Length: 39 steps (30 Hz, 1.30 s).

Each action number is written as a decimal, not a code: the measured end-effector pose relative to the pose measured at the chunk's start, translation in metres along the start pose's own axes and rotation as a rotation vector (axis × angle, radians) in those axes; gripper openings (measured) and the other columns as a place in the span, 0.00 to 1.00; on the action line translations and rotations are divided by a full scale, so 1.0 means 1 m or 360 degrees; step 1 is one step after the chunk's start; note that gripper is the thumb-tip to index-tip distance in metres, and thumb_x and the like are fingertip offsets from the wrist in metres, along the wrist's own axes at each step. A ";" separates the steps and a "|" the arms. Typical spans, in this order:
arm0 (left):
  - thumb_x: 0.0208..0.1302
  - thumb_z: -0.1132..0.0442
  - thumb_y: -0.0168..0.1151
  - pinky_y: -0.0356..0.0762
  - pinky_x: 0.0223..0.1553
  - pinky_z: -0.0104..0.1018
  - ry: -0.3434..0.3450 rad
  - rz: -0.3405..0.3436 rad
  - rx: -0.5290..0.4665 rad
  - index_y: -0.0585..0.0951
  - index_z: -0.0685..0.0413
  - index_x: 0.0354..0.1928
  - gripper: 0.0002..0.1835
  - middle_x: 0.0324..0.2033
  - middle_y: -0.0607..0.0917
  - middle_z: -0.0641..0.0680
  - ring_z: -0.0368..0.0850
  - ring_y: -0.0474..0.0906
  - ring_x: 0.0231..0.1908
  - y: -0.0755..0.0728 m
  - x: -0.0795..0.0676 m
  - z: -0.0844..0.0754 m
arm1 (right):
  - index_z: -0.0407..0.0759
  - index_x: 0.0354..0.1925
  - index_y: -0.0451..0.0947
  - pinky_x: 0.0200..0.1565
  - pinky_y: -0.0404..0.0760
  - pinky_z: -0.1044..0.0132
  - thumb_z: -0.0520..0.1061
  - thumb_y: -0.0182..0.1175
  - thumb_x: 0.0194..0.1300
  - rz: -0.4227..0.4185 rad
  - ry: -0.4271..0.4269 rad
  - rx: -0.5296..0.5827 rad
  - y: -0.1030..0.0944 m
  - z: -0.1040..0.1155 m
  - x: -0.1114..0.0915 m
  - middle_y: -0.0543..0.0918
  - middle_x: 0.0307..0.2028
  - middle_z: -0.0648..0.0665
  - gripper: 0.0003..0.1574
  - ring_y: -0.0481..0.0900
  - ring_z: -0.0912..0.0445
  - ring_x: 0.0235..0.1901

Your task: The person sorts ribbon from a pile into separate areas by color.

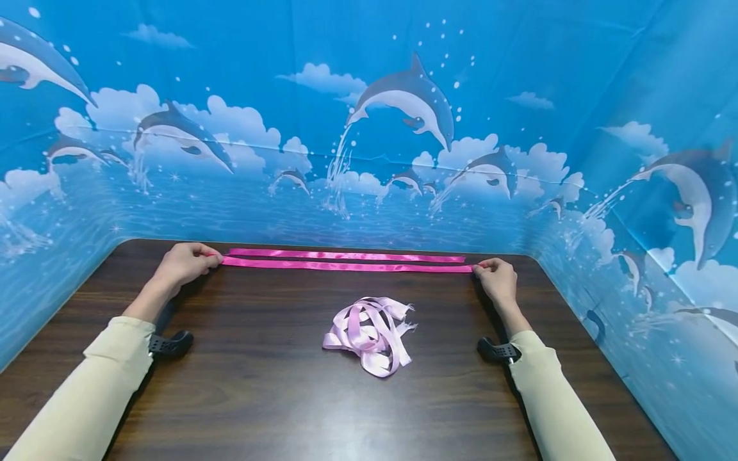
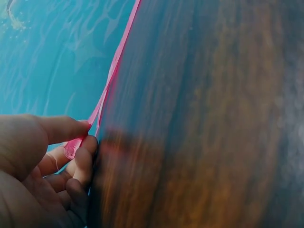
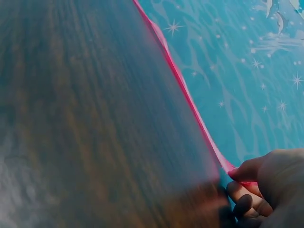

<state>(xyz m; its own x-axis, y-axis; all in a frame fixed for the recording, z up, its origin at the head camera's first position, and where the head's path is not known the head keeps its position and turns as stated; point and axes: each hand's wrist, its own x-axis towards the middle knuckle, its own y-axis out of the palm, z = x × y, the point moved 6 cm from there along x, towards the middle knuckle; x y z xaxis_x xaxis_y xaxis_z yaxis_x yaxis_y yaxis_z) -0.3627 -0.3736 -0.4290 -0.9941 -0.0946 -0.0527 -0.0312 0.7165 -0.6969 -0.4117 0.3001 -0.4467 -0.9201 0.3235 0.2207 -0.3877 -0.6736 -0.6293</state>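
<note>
Near the table's far edge, a hot-pink satin ribbon (image 1: 346,266) stretches straight from hand to hand. My left hand (image 1: 187,264) pinches its left end between thumb and fingers, and a bit of pink ribbon (image 2: 72,148) shows between those fingers in the left wrist view. Its right end is pinched by my right hand (image 1: 497,279), thumb against finger in the right wrist view. Just behind it, a second hot-pink ribbon (image 1: 346,255) lies parallel, close to the far edge. A loose heap of pale pink ribbon (image 1: 371,334) with frayed ends sits mid-table, between the forearms.
The dark wood-grain table (image 1: 259,397) has a far edge that meets a blue dolphin-print backdrop (image 1: 369,192), which also rises along both sides. A black wrist strap device (image 1: 171,344) is on the left wrist, and another black device (image 1: 497,351) is on the right.
</note>
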 end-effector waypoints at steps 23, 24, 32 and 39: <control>0.77 0.39 0.48 0.71 0.45 0.68 0.0067 -0.0128 0.0367 0.67 0.73 0.63 0.38 0.53 0.73 0.77 0.75 0.71 0.52 -0.046 -0.032 -0.039 | 0.41 0.69 0.67 0.34 0.77 0.52 0.53 0.57 0.76 0.0363 -0.0489 -0.0084 -0.066 0.135 -0.045 0.83 0.44 0.36 0.30 0.82 0.45 0.37; 0.77 0.39 0.48 0.71 0.45 0.68 0.0087 -0.0162 0.0370 0.67 0.73 0.63 0.38 0.54 0.73 0.76 0.76 0.71 0.52 -0.050 -0.034 -0.047 | 0.41 0.67 0.69 0.35 0.77 0.52 0.53 0.57 0.76 0.0400 -0.0532 -0.0086 -0.066 0.144 -0.048 0.84 0.44 0.37 0.29 0.82 0.45 0.38; 0.75 0.35 0.48 0.60 0.51 0.73 0.0277 -0.0242 0.0354 0.70 0.65 0.65 0.38 0.55 0.77 0.72 0.72 0.72 0.54 -0.044 -0.054 -0.107 | 0.43 0.53 0.81 0.40 0.78 0.52 0.47 0.63 0.72 0.0773 -0.0814 -0.0171 -0.029 0.176 -0.095 0.85 0.39 0.46 0.15 0.82 0.51 0.38; 0.77 0.42 0.52 0.56 0.51 0.73 0.0374 -0.0157 0.0397 0.76 0.59 0.60 0.27 0.48 0.83 0.64 0.62 0.78 0.45 -0.011 -0.069 -0.135 | 0.44 0.45 0.84 0.39 0.79 0.58 0.49 0.64 0.72 0.1031 -0.0935 -0.0174 0.038 0.171 -0.143 0.84 0.35 0.52 0.11 0.81 0.57 0.35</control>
<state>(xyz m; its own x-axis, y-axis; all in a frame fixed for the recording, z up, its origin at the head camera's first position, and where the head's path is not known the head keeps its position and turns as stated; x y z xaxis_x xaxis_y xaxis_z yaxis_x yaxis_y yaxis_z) -0.3080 -0.2816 -0.3207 -0.9852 0.0273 0.1693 -0.1309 0.5182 -0.8452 -0.3043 0.1147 -0.3750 -0.8485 -0.5144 0.1243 0.2000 -0.5292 -0.8246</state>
